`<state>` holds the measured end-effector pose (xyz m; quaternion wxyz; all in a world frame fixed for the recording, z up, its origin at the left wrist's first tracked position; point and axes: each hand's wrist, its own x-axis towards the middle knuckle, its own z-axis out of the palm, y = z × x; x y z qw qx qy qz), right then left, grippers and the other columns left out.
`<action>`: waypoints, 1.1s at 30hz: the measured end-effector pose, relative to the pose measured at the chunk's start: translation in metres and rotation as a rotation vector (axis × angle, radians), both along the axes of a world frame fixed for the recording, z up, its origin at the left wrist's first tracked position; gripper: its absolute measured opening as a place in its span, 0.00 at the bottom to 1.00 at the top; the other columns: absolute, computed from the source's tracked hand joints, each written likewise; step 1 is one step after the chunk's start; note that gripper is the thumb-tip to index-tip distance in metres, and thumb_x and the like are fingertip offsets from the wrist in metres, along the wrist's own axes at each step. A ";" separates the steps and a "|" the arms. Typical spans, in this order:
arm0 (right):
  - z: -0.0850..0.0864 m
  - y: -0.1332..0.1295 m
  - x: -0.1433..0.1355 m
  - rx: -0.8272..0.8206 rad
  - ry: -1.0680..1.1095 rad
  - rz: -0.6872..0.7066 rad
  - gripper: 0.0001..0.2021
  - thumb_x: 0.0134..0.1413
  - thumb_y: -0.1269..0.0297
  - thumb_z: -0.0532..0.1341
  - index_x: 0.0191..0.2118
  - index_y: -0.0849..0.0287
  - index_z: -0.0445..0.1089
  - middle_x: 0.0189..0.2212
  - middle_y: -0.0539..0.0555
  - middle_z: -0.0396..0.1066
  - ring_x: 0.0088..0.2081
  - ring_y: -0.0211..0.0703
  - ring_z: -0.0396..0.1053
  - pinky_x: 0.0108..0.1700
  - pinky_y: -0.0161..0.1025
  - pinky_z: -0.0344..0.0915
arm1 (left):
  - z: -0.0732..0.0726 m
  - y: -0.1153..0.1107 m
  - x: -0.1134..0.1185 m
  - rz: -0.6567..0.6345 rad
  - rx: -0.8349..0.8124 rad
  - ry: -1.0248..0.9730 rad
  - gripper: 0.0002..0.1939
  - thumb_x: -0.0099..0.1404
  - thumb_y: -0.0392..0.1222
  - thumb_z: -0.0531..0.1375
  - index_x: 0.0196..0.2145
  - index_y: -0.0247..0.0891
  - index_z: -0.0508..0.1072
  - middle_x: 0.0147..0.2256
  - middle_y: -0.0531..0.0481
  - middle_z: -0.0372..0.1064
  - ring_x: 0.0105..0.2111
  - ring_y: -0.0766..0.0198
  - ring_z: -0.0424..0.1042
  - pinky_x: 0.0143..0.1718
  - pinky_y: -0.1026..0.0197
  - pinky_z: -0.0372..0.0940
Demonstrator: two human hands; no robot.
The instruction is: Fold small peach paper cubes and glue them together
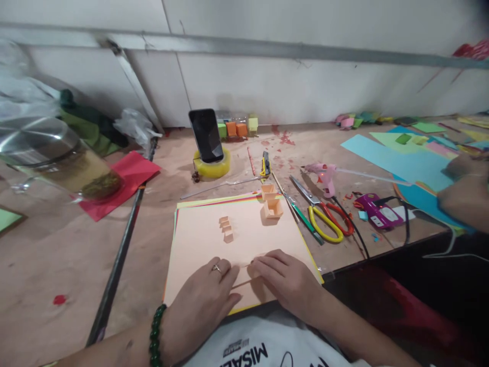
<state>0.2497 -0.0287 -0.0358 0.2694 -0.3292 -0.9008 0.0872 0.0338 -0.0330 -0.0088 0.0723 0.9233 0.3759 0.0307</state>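
My left hand, with a ring and a green bead bracelet, rests low on a stack of coloured paper whose top sheet is peach. Opposite it lies my right hand. A narrow peach paper strip spans the gap between them, its ends pressed under my closed fingers; part of it is hidden. Above the hands stand several tiny folded paper pieces in a row. Two open peach paper boxes, the nearer box being larger, sit at the stack's upper right.
Right of the stack lie scissors, green-handled tweezers and a pink glue gun with its cord. A phone leans in a yellow tape roll behind. A glass jar stands left. Another person's hand is far right.
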 end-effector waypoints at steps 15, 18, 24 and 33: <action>0.006 0.005 0.007 -0.386 0.157 -0.096 0.04 0.57 0.65 0.62 0.38 0.59 0.70 0.36 0.55 0.72 0.39 0.44 0.67 0.39 0.41 0.68 | -0.011 0.013 -0.006 0.105 -0.124 -0.348 0.13 0.68 0.33 0.52 0.26 0.37 0.70 0.27 0.49 0.68 0.29 0.60 0.68 0.28 0.59 0.65; 0.007 0.007 0.008 -0.413 0.140 -0.073 0.04 0.58 0.66 0.61 0.39 0.58 0.71 0.36 0.55 0.71 0.38 0.44 0.66 0.38 0.40 0.67 | -0.011 0.013 -0.004 0.112 -0.075 -0.256 0.12 0.67 0.32 0.51 0.27 0.36 0.69 0.27 0.48 0.68 0.28 0.58 0.68 0.28 0.58 0.65; 0.005 0.009 0.007 -0.436 0.193 -0.120 0.07 0.63 0.72 0.54 0.35 0.59 0.69 0.33 0.55 0.70 0.37 0.42 0.66 0.38 0.38 0.66 | -0.013 0.011 -0.001 0.129 -0.026 -0.119 0.13 0.67 0.31 0.48 0.26 0.38 0.67 0.27 0.48 0.67 0.27 0.57 0.68 0.28 0.56 0.65; 0.002 0.010 0.001 -0.390 0.140 -0.261 0.07 0.60 0.71 0.56 0.30 0.58 0.64 0.28 0.53 0.66 0.32 0.41 0.65 0.31 0.35 0.63 | -0.010 0.012 0.000 0.127 -0.007 -0.064 0.14 0.67 0.30 0.47 0.25 0.39 0.64 0.27 0.49 0.67 0.28 0.59 0.68 0.29 0.57 0.65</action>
